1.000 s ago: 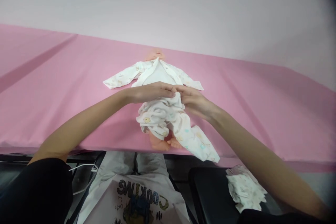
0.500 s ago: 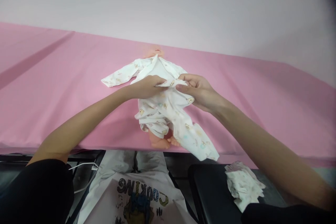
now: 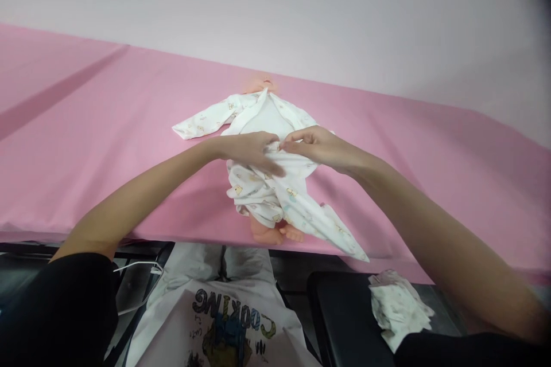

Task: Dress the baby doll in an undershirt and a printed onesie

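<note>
A baby doll (image 3: 267,235) lies on its back, its bare feet towards me and its upper head out of sight. White baby clothes (image 3: 297,169) with a small bear print cover it; a sleeve is spread out to the left. One long tube of cloth trails to the lower right, past the feet. My right hand (image 3: 321,148) pinches a fold of the clothes at the doll's waist. Against the same fold rests my left hand (image 3: 253,152), thumb and fingers spread apart. Plain white cloth shows at the open chest.
Pink sheeting (image 3: 129,97) covers the table, which meets a pale wall (image 3: 275,11). Below its front edge, a black seat (image 3: 344,321) carries a crumpled printed cloth (image 3: 400,309). A white cable (image 3: 142,266) hangs at the lower left.
My left thumb has come away from the cloth and the fingers have spread. My right hand has shifted slightly, still pinching. The trailing cloth tube has moved and lies narrower.
</note>
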Available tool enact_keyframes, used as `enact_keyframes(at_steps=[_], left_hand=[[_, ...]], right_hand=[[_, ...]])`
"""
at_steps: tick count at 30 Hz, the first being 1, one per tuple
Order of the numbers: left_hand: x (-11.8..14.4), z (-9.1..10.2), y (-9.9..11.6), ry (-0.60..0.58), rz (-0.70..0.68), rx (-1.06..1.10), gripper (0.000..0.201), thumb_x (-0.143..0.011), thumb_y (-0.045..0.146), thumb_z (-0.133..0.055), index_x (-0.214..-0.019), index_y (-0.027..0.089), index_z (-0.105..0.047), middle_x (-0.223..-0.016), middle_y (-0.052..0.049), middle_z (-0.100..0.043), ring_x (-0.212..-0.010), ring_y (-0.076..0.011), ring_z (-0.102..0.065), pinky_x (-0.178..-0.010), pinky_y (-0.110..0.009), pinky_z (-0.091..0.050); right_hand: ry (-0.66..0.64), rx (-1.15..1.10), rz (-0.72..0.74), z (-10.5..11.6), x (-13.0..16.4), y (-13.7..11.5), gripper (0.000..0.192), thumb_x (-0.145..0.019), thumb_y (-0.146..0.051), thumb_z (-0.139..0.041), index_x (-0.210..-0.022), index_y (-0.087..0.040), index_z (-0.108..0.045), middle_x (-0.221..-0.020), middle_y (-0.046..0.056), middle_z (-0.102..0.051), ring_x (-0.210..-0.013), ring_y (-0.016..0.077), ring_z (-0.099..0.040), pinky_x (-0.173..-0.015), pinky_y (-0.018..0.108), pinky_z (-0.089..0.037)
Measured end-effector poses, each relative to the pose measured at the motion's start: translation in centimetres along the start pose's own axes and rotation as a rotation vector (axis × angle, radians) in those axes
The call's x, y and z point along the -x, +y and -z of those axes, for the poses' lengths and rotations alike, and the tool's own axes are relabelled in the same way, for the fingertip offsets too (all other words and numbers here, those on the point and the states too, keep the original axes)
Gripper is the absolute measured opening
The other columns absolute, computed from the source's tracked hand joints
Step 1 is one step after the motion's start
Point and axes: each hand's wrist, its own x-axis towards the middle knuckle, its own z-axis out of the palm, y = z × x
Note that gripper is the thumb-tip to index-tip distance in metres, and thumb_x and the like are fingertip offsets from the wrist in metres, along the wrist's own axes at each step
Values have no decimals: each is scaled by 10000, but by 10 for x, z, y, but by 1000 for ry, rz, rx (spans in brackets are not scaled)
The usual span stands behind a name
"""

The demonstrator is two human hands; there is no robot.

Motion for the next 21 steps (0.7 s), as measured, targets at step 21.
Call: enact_keyframes(at_steps=[21], left_hand=[[3, -6, 1, -34, 37, 118, 320, -729, 376, -701, -949, 158, -620, -827, -34, -630, -701, -147, -596, -624, -271, -455]], right_hand=[[111, -450, -200, -1, 7, 14, 375, -673, -486, -790, -791, -148, -680, -730, 53, -654, -669, 172, -607, -557, 252, -450]])
